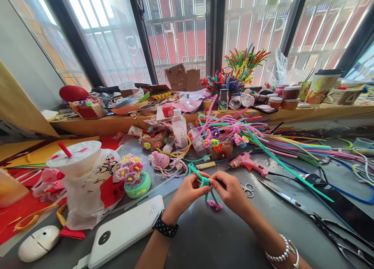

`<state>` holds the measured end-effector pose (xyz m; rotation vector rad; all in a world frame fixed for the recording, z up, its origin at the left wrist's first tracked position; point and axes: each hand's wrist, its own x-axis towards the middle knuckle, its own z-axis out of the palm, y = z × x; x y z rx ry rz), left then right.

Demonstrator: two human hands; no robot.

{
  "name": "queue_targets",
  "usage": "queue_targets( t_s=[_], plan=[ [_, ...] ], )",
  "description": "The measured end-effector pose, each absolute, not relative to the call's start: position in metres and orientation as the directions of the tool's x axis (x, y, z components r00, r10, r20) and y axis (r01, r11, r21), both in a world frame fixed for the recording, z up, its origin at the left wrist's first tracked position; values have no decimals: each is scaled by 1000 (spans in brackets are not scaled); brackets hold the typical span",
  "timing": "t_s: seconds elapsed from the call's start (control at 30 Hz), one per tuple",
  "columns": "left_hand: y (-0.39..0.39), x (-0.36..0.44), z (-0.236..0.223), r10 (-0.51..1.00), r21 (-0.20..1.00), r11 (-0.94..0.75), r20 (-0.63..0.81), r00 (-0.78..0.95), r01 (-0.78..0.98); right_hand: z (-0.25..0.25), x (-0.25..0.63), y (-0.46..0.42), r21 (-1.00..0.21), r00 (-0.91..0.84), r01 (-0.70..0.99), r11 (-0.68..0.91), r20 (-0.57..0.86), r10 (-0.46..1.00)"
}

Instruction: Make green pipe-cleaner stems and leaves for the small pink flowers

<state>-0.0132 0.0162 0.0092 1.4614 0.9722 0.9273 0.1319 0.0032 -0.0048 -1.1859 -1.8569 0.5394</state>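
In the middle of the head view, both hands pinch a piece of green pipe cleaner [205, 181] that is bent and wound into a small bundle. My left hand [189, 191], with a dark spotted watch band at its wrist, grips the bundle from the left. The fingertips of my right hand [228, 187] close on its right side. A green loop sticks up above the left fingers. Below the hands, green stems hang down to a small pink pipe-cleaner flower [214, 204]. My fingers cover part of the winding.
A pink glue gun [248, 163], small scissors [248, 190] and large shears [292, 201] lie to the right. A white power bank [127, 232], mouse [39, 243] and bagged cup [78, 179] stand left. Behind are a flower pot [137, 185], a bottle [179, 129] and pipe cleaners [280, 144].
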Motion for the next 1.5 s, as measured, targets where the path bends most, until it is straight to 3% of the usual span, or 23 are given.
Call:
queue_targets(
  t_s=[0.27,0.53,1.07,1.33,1.5],
  plan=[
    [19,-15,5,932,992,-11,-37,361,129,-5,137,5,-701,-257,532,475,401,879],
    [19,-15,7,903,999,51,-52,427,15,-2,146,8,-663,-403,506,552,384,831],
    [19,-16,10,930,996,-27,-7,368,87,-6,143,7,-626,-349,560,543,416,840],
    [20,-16,3,943,995,-93,73,325,45,-5,142,5,-583,-342,604,544,427,837],
    [20,-14,5,948,998,-61,51,315,19,-6,142,8,-574,-350,615,542,417,839]
  ],
)
